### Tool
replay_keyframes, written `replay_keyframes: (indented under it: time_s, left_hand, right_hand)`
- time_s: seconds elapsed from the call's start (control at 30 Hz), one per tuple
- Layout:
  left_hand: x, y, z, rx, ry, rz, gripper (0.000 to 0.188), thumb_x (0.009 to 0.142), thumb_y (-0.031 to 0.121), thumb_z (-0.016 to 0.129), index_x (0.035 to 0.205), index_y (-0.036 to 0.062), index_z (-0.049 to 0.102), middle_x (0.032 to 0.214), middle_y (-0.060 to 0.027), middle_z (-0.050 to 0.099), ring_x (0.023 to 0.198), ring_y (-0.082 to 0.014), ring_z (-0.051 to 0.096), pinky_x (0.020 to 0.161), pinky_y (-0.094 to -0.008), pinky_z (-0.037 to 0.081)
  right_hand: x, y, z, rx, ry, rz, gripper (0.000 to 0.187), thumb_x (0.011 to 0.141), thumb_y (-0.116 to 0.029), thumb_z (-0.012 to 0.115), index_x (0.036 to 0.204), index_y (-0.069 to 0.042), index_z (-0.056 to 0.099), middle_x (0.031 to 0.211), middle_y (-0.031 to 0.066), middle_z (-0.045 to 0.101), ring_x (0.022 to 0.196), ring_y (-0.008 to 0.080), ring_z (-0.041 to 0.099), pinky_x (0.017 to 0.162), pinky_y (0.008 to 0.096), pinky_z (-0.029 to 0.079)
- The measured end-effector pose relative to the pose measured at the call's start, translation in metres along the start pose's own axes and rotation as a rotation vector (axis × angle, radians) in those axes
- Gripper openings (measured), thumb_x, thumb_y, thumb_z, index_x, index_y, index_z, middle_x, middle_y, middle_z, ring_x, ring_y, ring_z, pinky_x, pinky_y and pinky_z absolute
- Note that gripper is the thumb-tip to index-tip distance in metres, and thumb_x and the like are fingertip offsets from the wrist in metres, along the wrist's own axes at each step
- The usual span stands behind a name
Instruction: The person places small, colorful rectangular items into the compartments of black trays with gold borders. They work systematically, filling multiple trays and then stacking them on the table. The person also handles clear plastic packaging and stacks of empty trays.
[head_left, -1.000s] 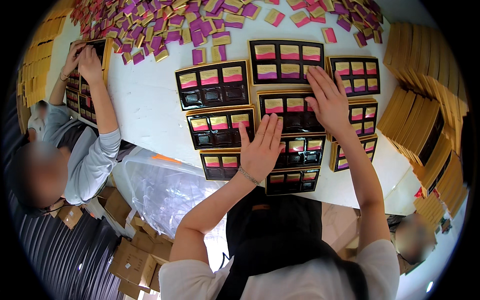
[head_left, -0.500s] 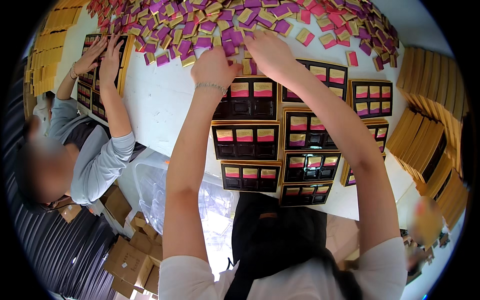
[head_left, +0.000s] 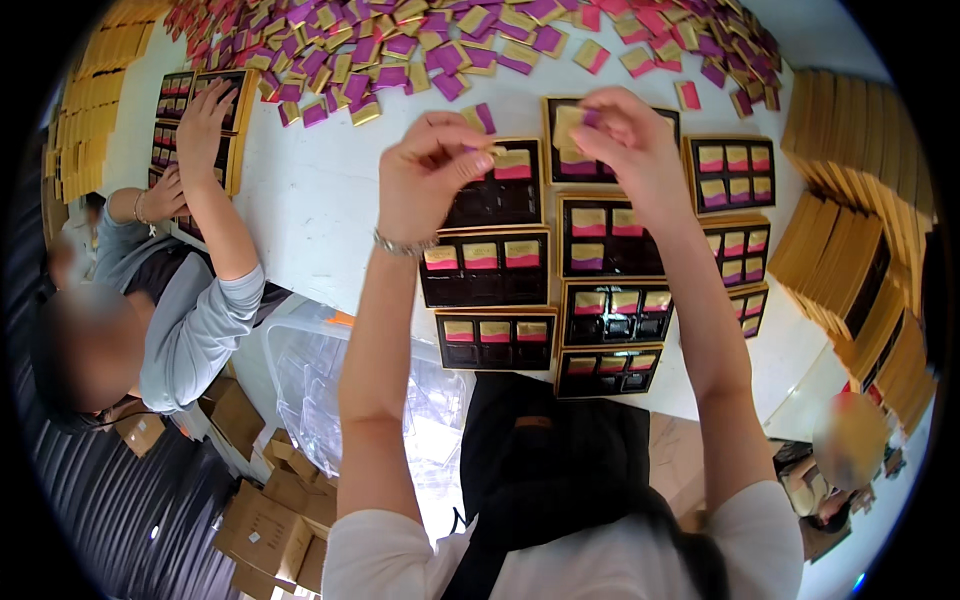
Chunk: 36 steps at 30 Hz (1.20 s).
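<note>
My right hand (head_left: 640, 150) pinches a gold-and-purple wrapped chocolate (head_left: 568, 130) above a black box with a gold rim (head_left: 549, 128); fingers cover much of that box. To its left, my left hand (head_left: 428, 175) is closed in a pinch by the upper corner of another box (head_left: 500, 205). A small gold-and-purple piece, apparently another wrapped chocolate, shows at those fingertips, mostly hidden. Pink-and-gold chocolates (head_left: 513, 163) fill part of that box's back row. Closer to me, a box (head_left: 485, 290) has three pink-and-gold chocolates behind bare front compartments.
A wide heap of purple, pink and gold chocolates (head_left: 400, 50) spreads along the table's far side. Fuller boxes (head_left: 735, 172) stand at the right, beside stacked gold trays (head_left: 835, 130). At the left, another person's hands (head_left: 203, 125) work over more boxes. A clear plastic bin (head_left: 310, 375) sits below the table edge.
Both hands have come back from the heap toward me, over the boxes, with chocolates in the fingers. The other person's nearer hand stays up while the other has dropped lower.
</note>
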<state>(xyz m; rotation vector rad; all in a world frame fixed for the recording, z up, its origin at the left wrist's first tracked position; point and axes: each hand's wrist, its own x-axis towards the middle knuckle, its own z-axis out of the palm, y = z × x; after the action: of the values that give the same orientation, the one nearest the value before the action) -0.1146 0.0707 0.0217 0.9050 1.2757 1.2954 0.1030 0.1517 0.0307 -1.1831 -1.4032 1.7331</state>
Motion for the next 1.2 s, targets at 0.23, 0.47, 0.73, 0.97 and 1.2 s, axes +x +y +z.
replay_keyframes:
  time_s: [0.23, 0.47, 0.73, 0.97, 1.2]
  left_hand:
    - [-0.106, -0.038, 0.119, -0.021, 0.004, -0.082, 0.018, 0.077, -0.011, 0.07, 0.092, -0.0014, 0.068, 0.109, -0.0086, 0.056, 0.095, -0.0125, 0.059, 0.075, -0.0222, 0.051]
    - [-0.119, -0.068, 0.163, 0.23, 0.147, 0.033, 0.023, 0.082, -0.008, 0.065, 0.102, 0.0023, 0.066, 0.094, -0.008, 0.065, 0.086, -0.0153, 0.066, 0.07, -0.023, 0.053]
    - [-0.101, -0.064, 0.17, 0.647, 0.107, 0.186, 0.034, 0.083, -0.006, 0.058, 0.11, 0.0116, 0.069, 0.088, -0.009, 0.057, 0.074, -0.0243, 0.06, 0.065, -0.0316, 0.05]
    - [-0.112, -0.081, 0.188, 0.333, 0.342, 0.006, 0.014, 0.082, 0.002, 0.065, 0.095, 0.0022, 0.067, 0.071, -0.0072, 0.06, 0.072, -0.0158, 0.063, 0.061, -0.0258, 0.049]
    - [-0.118, -0.072, 0.18, 1.174, 0.223, 0.256, 0.022, 0.079, 0.022, 0.073, 0.093, 0.0055, 0.066, 0.088, -0.0076, 0.065, 0.088, -0.0249, 0.06, 0.074, -0.04, 0.049]
  right_hand:
    - [-0.141, 0.06, -0.073, 0.162, 0.391, 0.15, 0.015, 0.085, 0.005, 0.06, 0.098, -0.001, 0.056, 0.087, 0.0037, 0.063, 0.083, 0.0087, 0.061, 0.072, 0.0201, 0.048]
    - [-0.165, 0.091, -0.07, -0.066, 0.536, -0.038, 0.016, 0.087, 0.0, 0.061, 0.101, 0.001, 0.053, 0.086, 0.0056, 0.062, 0.075, 0.0095, 0.059, 0.065, 0.0234, 0.048]
    - [-0.163, 0.088, -0.051, -0.216, 0.636, -0.071, 0.026, 0.087, 0.001, 0.063, 0.112, -0.002, 0.06, 0.083, 0.0011, 0.062, 0.068, 0.0067, 0.055, 0.062, 0.0208, 0.046]
    - [-0.162, 0.09, -0.058, -0.801, 0.556, -0.22, 0.025, 0.081, -0.002, 0.064, 0.106, -0.006, 0.065, 0.101, 0.0098, 0.06, 0.085, 0.0256, 0.061, 0.071, 0.0362, 0.051]
    - [-0.18, 0.091, -0.065, -1.066, 0.359, -0.413, 0.038, 0.081, -0.006, 0.064, 0.119, 0.001, 0.058, 0.131, 0.0106, 0.054, 0.123, 0.0309, 0.05, 0.101, 0.0422, 0.042]
